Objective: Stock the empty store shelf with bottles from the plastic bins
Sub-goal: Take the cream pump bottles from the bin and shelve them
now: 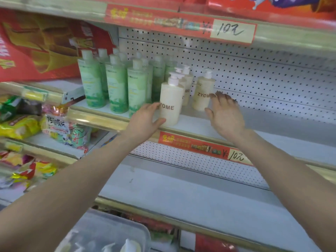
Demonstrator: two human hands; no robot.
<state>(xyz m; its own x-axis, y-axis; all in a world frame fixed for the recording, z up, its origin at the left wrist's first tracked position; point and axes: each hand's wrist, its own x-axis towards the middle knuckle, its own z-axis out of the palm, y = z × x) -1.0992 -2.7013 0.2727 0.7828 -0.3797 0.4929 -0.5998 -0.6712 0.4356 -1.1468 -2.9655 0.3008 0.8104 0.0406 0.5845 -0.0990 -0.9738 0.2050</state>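
Cream front btl (171,106) stands on shelf (263,128) close to the front lip. L hand (145,120) wraps its lower left side, thumb across the base front, fingers curled on the wall. R hand (225,115) flat-ish, fingers spread and loose, holding nothing; tips right by rt cream btl (201,95), touching or not can't tell, blurred. Progress est: early-mid. Done: green btls (116,84) blocked at left end, several rows deep, plus approx 4 cream ones in 2 short files beside them. Left: whole rt stretch of shelf bare, lower shelf (181,188) bare too (in scope or not, unknown). More pump tops show in bin (109,230) at bottom of view, so stock isn't used up. Room: long free run to the rt, pegboard (254,79) at back is the depth stop, upper shelf (54,10) caps headroom over pump heads but gap looks ok. Tight spots: front btl sits near the lip w/ price strip (200,147) just under it, so a nudge outward could tip it off; green block just to its left, little slack there. Snack bags (21,124) in next bay, well apart, no conflict
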